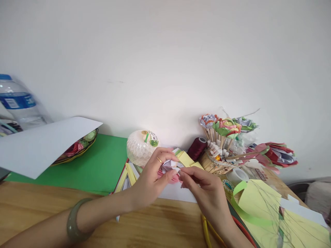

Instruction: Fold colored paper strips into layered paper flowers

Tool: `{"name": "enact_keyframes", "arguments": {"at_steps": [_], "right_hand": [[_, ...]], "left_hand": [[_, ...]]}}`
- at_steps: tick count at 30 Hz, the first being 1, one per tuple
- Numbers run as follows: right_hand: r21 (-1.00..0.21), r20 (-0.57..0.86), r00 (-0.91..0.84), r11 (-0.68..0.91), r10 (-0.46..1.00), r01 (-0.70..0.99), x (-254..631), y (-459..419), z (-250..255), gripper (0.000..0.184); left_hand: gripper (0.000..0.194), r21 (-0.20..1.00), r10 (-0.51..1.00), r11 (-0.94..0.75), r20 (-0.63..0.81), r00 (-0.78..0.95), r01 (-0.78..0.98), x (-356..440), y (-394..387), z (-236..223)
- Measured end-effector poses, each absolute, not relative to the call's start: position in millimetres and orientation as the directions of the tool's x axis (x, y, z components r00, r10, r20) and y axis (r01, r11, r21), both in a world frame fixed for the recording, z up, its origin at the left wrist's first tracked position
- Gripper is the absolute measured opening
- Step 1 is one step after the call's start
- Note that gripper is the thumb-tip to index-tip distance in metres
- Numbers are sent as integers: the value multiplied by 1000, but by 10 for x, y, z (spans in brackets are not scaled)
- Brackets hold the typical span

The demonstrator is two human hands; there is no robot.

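Observation:
Between my two hands is a small lilac paper flower (169,166), with pink paper showing below it. My left hand (155,170) curls around the flower from the left, thumb underneath and fingers over the top. From the right, my right hand (204,187) pinches the flower's near edge between thumb and fingertips. Part of the flower is hidden by the fingers. Yellow paper strips (184,159) lie just behind the hands, and white paper (178,193) lies beneath them.
A basket (217,165) holds stick-stemmed paper flowers (227,127) at the right, beside a maroon thread spool (197,148). A net-wrapped white ball-shaped item (139,148) stands behind my left hand. Left are a green sheet (111,162) and a water bottle (19,101). Yellow sheets (258,199) lie right.

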State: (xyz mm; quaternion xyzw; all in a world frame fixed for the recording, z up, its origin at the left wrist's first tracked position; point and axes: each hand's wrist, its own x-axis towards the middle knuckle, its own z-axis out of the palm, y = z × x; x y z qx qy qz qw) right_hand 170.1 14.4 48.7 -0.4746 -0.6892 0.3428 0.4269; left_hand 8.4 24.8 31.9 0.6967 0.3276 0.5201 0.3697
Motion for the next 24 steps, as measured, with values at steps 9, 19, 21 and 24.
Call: {"name": "enact_keyframes", "arguments": {"at_steps": [9, 19, 21, 24], "right_hand": [[-985, 64, -219, 96, 974, 141, 1717, 198, 523, 20], [-998, -53, -307, -37, 950, 57, 1715, 197, 598, 26], [-997, -45, -296, -26, 954, 69, 1724, 194, 587, 26], [-996, -31, -292, -4, 956, 93, 1734, 186, 582, 25]], "left_hand": [[17, 941, 867, -287, 335, 370, -180, 56, 258, 346], [16, 917, 830, -381, 394, 394, -114, 46, 276, 322], [16, 925, 842, -366, 377, 386, -104, 43, 280, 321], [16, 931, 854, -346, 365, 371, -121, 37, 290, 332]]}}
